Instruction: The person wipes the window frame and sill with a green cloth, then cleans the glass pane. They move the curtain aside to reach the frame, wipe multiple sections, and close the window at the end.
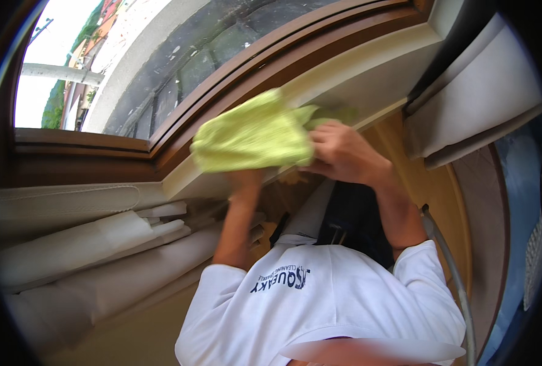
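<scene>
A yellow-green cloth [252, 132], blurred by motion, is held up in front of the window sill. My right hand [342, 151] grips its right side with the fingers curled, and a loose fold stands out above the knuckles. My left hand [245, 179] is beneath the cloth's lower left part and bears it from there. Only the wrist and back edge of that hand show; its fingers are hidden by the fabric. Behind the cloth run the brown window frame [298, 68] and the pale sill [362, 59].
Gathered pale curtains [92, 247] hang at the left, and another curtain [476, 91] hangs at the right. A curved grey tube [458, 288] stands close to my right arm. Beside it are a wooden surface [435, 183] and a brown-edged padded panel [481, 206].
</scene>
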